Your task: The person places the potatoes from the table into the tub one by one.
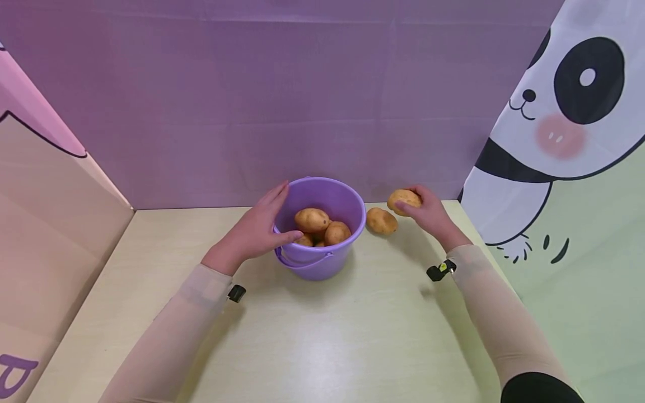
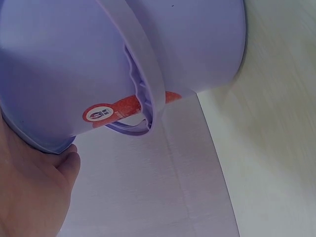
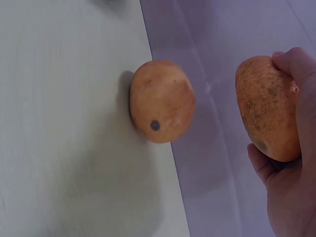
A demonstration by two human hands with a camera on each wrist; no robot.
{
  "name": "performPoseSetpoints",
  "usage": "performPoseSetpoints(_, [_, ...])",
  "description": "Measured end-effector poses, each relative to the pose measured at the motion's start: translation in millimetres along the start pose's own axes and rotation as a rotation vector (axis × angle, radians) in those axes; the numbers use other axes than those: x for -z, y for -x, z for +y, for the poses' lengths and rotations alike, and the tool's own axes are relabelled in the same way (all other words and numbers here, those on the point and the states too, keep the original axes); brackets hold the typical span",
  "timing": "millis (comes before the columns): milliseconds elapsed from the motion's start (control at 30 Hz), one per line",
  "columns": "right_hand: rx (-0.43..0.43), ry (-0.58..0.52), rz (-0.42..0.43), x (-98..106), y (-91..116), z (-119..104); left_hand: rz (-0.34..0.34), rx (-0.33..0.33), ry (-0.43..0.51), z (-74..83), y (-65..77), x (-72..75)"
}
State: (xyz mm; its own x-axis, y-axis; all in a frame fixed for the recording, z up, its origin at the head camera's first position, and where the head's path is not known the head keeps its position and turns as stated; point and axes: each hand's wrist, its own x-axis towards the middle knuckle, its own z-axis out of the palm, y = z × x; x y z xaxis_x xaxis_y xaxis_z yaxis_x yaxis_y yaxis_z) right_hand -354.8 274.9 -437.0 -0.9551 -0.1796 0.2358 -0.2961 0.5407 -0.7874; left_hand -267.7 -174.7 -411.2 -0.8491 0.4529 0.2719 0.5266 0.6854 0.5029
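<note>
A purple bucket point(image 1: 314, 263) stands upright on the table with several potatoes point(image 1: 312, 220) inside. My left hand point(image 1: 257, 224) holds it by the left side of the rim, the thumb lying over the near edge. In the left wrist view that hand point(image 2: 34, 182) is at the rim, and the handle point(image 2: 143, 64) hangs down the bucket's side. Right of the bucket, my right hand point(image 1: 428, 215) grips a potato point(image 1: 403, 201) above the table. Another potato point(image 1: 381, 221) lies between the bucket and this hand; a dark spot marks it in the right wrist view.
The pale table point(image 1: 322, 336) ends at a purple backdrop point(image 1: 302, 101) close behind the bucket. A beige panel point(image 1: 55, 224) borders the left side, and a panda-printed panel point(image 1: 579, 240) the right. Each wrist wears a small black camera.
</note>
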Motion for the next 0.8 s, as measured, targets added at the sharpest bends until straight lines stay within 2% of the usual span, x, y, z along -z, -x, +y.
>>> performPoseSetpoints(433, [0.015,-0.033,-0.026,-3.3,1.7,-29.7,-0.021,0.007,-0.025,0.8,0.5,2.6])
performPoseSetpoints(800, [0.063,-0.018,-0.034,-4.6,2.8,-48.7,-0.02,0.009,-0.025,1.0,0.7,3.1])
